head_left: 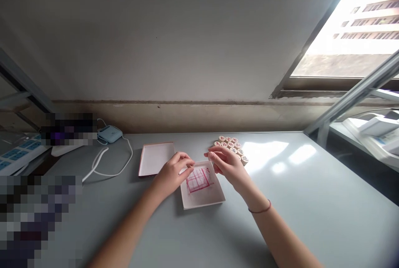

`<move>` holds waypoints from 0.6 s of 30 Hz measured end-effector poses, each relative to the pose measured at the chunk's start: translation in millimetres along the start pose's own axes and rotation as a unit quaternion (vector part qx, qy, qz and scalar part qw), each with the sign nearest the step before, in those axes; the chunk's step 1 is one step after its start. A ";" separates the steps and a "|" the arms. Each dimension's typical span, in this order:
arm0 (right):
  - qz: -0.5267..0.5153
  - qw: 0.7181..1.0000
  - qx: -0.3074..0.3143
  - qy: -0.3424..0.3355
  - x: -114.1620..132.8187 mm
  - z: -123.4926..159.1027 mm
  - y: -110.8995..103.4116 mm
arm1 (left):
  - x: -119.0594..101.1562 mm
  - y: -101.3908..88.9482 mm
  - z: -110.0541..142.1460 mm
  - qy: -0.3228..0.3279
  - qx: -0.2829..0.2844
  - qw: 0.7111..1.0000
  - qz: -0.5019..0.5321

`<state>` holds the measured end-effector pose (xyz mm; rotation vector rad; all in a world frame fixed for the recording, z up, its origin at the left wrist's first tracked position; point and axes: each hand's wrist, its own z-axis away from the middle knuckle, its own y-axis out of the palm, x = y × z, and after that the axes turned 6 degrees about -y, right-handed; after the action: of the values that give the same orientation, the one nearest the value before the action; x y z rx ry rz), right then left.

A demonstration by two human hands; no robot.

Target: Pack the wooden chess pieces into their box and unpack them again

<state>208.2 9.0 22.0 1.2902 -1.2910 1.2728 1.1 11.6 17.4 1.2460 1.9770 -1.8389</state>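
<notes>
A shallow white box (pixel 204 202) lies on the table in front of me, with a pink grid drawn on its inner face. My left hand (pixel 175 171) is over its upper left corner, thumb and forefinger curled close together; whatever may be between them is too small to name. At the upper right side, my right hand (pixel 227 164) has its thumb and fingertips drawn together, and what they hold, if anything, is hidden. Just behind that hand, round wooden Chinese chess pieces (pixel 228 139) with red and dark characters stand grouped in rows, partly covered by it.
A second shallow tray with a reddish edge (pixel 156 158) lies left of the box. Farther left are a light blue device (pixel 109 134), a looping white cable (pixel 130 156) and a power strip (pixel 23 153). Sunlight patches fall on the grey table (pixel 311 201) at right. Metal bars flank both sides.
</notes>
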 end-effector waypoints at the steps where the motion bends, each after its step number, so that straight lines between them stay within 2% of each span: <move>1: 0.001 1.000 -0.003 0.000 -0.5 0.2 -1.9 | 1.1 -2.1 -0.4 -0.002 0.016 1.000 -0.010; 5: 0.018 1.000 0.006 0.001 -3.1 0.2 -4.3 | 6.6 -4.8 -1.5 0.015 0.055 0.993 -0.104; 10: 0.050 0.998 0.039 -0.006 -10.3 1.9 1.0 | 12.2 -3.4 -0.3 0.009 0.061 0.981 -0.182; 14: 0.164 0.979 0.051 -0.108 -18.2 8.4 15.6 | 12.9 -10.7 1.0 -0.013 0.039 0.980 -0.193; 18: 0.307 0.926 0.090 -0.201 -21.0 14.9 39.0 | 11.7 -20.3 1.6 -0.040 0.028 0.976 -0.214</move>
<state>171.9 -6.5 -3.0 1.3727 -2.0216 1.6360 -20.3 17.6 24.9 0.7818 2.2992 -2.1035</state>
